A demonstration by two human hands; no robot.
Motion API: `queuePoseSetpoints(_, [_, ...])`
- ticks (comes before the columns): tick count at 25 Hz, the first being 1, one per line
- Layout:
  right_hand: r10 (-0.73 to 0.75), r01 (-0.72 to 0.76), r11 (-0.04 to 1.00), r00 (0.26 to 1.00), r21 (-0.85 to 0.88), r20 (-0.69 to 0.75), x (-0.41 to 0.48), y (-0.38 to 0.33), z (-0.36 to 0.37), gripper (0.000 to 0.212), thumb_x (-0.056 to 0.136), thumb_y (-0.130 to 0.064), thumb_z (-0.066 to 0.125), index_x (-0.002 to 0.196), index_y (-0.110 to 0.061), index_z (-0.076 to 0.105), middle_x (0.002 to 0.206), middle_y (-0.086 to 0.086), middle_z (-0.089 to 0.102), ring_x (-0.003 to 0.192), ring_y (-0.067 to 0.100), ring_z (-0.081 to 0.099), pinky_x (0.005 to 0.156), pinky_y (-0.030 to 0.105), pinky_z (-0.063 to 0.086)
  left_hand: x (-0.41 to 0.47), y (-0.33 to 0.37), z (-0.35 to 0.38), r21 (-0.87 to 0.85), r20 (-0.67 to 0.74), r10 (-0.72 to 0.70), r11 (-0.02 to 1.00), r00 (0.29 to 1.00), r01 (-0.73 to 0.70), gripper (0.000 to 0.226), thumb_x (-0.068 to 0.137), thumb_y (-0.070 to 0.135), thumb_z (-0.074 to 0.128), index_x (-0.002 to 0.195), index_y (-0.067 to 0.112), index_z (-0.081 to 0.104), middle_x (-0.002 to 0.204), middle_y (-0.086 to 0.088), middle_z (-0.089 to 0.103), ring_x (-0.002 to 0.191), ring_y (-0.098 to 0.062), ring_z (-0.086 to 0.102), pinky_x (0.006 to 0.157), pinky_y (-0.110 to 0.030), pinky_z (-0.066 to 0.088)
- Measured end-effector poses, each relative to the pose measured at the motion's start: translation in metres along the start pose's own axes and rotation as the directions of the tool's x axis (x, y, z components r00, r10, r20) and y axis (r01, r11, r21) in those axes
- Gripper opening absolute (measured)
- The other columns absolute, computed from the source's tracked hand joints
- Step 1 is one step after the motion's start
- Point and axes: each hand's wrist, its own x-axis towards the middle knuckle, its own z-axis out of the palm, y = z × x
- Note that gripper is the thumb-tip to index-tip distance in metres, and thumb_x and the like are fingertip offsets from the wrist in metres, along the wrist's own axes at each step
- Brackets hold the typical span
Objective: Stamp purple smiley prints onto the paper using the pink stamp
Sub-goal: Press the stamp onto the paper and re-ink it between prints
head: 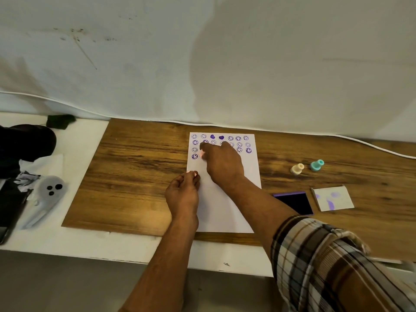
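A white paper point(227, 212) lies on the wooden board point(135, 176), its top rows filled with several purple smiley prints point(248, 150) and two purple hearts. My right hand point(221, 162) is closed around the pink stamp point(202, 153), pressing it down on the paper in the fourth row, just right of a smiley print point(195, 156). Only a bit of the stamp shows past my fingers. My left hand point(183, 194) rests with its fingertips on the paper's left edge, fingers curled, holding nothing I can see.
A purple ink pad point(295, 202) lies open right of the paper, its stained white lid point(333, 198) beside it. A cream stamp point(297, 169) and a teal stamp point(316, 165) stand farther back. A grey ghost-shaped object point(48, 194), tissues and dark items sit on the left.
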Motion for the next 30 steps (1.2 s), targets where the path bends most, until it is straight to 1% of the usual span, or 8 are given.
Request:
queuePoseSetpoints(2, [0.136,-0.122,0.95,0.99,0.289,-0.028,-0.009,0.005,-0.009,0.024,0.099,-0.027,0.065,0.121,-0.029,0.073,0.105,0.002,0.076,0.095,0.026,0.062,0.079,0.036,0.051,-0.001,0.0,0.0,0.002,0.007,0.015,1.0,1.0,-0.015,0.01,0.091,0.012,0.074,0.099,0.007,0.075,0.098,-0.007,0.081,0.094,-0.019,0.078,0.078,-0.026,0.061])
queuePoseSetpoints(5, [0.501,-0.189,0.579,0.85,0.793,-0.163,-0.04,0.013,-0.045,0.018,0.091,-0.025,0.078,0.108,-0.031,0.077,0.101,-0.019,0.077,0.086,0.006,0.069,0.073,0.022,0.055,-0.002,0.003,0.003,0.078,0.052,0.109,0.99,0.993,-0.113,0.014,0.087,0.011,0.079,0.101,0.012,0.076,0.1,-0.003,0.08,0.092,-0.016,0.077,0.076,-0.026,0.061])
queuePoseSetpoints(9, [0.689,-0.345,0.308,0.723,0.887,0.042,-0.127,0.024,-0.091,0.015,0.084,-0.042,0.079,0.091,-0.053,0.073,0.09,-0.032,0.074,0.087,-0.001,0.071,0.051,0.013,0.054,-0.023,0.004,0.012,0.225,0.343,0.126,0.951,0.931,-0.212,0.02,0.086,0.01,0.08,0.105,0.014,0.079,0.099,0.0,0.08,0.092,-0.015,0.076,0.086,-0.037,0.063])
queuePoseSetpoints(13, [0.682,-0.446,0.324,0.721,0.834,0.12,-0.187,0.037,-0.102,0.021,0.07,-0.055,0.074,0.088,-0.064,0.072,0.094,-0.035,0.072,0.095,0.006,0.069,0.071,0.027,0.059,-0.047,-0.001,0.012,0.428,0.61,-0.008,0.845,0.793,-0.32,0.027,0.085,0.019,0.082,0.111,0.024,0.08,0.106,0.01,0.08,0.102,-0.011,0.074,0.096,-0.038,0.059])
queuePoseSetpoints(15, [0.653,-0.465,0.368,0.746,0.805,0.133,-0.187,0.042,-0.102,0.018,0.072,-0.052,0.075,0.087,-0.061,0.073,0.094,-0.036,0.071,0.094,0.004,0.068,0.071,0.023,0.056,-0.057,-0.004,0.012,0.459,0.649,-0.042,0.818,0.759,-0.347,0.027,0.085,0.022,0.082,0.111,0.028,0.08,0.106,0.014,0.079,0.101,-0.009,0.074,0.096,-0.036,0.059])
queuePoseSetpoints(20, [0.565,-0.378,0.467,0.823,0.799,0.06,-0.169,0.056,-0.096,0.028,0.085,-0.028,0.08,0.096,-0.053,0.073,0.095,-0.035,0.072,0.095,-0.01,0.065,0.064,0.003,0.05,-0.066,-0.009,0.019,0.491,0.647,-0.035,0.784,0.762,-0.38,0.027,0.085,0.023,0.08,0.111,0.031,0.08,0.109,0.016,0.079,0.102,-0.008,0.073,0.096,-0.03,0.057])
queuePoseSetpoints(24, [0.547,-0.376,0.457,0.833,0.806,0.079,-0.17,0.064,-0.092,0.028,0.088,-0.024,0.079,0.104,-0.046,0.075,0.097,-0.031,0.074,0.094,-0.006,0.066,0.068,0.006,0.052,-0.067,-0.014,0.022,0.482,0.677,-0.039,0.778,0.735,-0.403,0.028,0.085,0.021,0.079,0.111,0.032,0.079,0.108,0.017,0.079,0.101,-0.004,0.073,0.091,-0.02,0.057])
queuePoseSetpoints(30, [0.508,-0.37,0.485,0.857,0.792,0.089,-0.17,0.068,-0.089,0.029,0.088,-0.02,0.079,0.112,-0.036,0.077,0.1,-0.026,0.075,0.095,-0.006,0.066,0.075,0.005,0.053,-0.066,-0.014,0.022,0.469,0.669,-0.027,0.791,0.743,-0.394,0.028,0.085,0.02,0.079,0.112,0.03,0.078,0.11,0.012,0.079,0.101,-0.008,0.074,0.091,-0.025,0.059])
